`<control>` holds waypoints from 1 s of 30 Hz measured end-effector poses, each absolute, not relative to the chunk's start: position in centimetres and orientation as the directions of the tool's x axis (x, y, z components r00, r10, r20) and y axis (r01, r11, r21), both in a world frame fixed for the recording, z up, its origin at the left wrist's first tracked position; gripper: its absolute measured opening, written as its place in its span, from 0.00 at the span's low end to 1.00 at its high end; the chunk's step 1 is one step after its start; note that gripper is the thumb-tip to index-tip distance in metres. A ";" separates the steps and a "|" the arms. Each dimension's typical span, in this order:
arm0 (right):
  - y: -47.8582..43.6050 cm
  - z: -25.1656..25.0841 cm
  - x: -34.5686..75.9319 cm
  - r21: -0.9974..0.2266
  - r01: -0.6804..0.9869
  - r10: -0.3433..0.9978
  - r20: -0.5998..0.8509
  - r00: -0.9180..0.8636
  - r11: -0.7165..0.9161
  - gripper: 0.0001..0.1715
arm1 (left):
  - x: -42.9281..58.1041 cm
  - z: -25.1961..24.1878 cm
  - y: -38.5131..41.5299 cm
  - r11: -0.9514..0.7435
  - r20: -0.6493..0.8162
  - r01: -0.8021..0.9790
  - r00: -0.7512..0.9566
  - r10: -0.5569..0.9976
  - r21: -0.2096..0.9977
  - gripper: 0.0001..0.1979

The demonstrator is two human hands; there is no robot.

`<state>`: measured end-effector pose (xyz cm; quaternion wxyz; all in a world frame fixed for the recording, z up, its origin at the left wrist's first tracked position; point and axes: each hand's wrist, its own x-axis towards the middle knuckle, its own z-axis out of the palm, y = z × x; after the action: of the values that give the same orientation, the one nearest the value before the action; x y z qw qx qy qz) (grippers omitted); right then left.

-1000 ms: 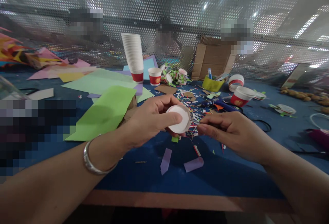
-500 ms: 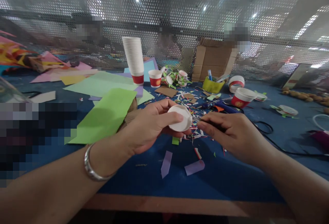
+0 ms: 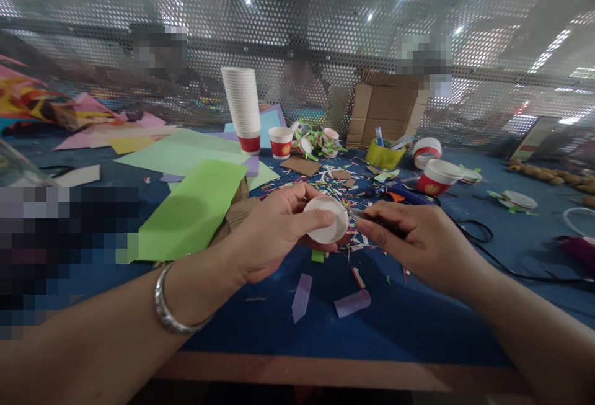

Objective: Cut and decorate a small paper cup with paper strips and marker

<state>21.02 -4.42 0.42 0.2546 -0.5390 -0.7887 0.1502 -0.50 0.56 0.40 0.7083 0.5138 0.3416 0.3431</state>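
Observation:
Between the thumb and fingers of my left hand [image 3: 279, 225] is a cut-down paper cup base [image 3: 320, 232], its round white face turned toward me and my thumb pressed on it. My right hand [image 3: 409, 228] is closed on a slim tool with a metal blade [image 3: 357, 212]; most of it is hidden in my fingers, so its exact kind is unclear. The blade's tip is at the right rim of the cup base. Beneath both hands lie paper scraps [image 3: 357, 240] and two purple paper strips [image 3: 302, 296].
Behind my left hand lies green paper [image 3: 190, 206]. Farther back stand a tall stack of paper cups [image 3: 242, 104], a single cup [image 3: 281, 142] and a pile of paper-cup crafts [image 3: 320, 139]. To the right are another cup [image 3: 439, 177], a yellow holder [image 3: 385, 154] and a black cable [image 3: 520, 275].
My left hand has turned the cup base slightly and lowered it a little, so its rim looks rounder. The blade in my right hand stays close to the rim.

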 end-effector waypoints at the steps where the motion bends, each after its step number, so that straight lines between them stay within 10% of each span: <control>1: -4.4 0.4 21.0 -0.516 0.772 0.928 0.237 -0.286 0.370 0.21 | -0.5 0.4 0.6 0.265 -0.154 -0.135 0.538 0.829 0.955 0.09; 30: -4.9 1.0 21.4 -0.510 0.754 0.910 0.229 -0.345 0.414 0.22 | -0.8 0.1 0.3 0.218 -0.134 -0.073 0.588 0.797 0.973 0.20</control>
<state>21.38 -4.88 1.02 0.2450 -0.5173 -0.8044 0.1592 -0.81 0.27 0.13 0.7057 0.5442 0.3329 0.3083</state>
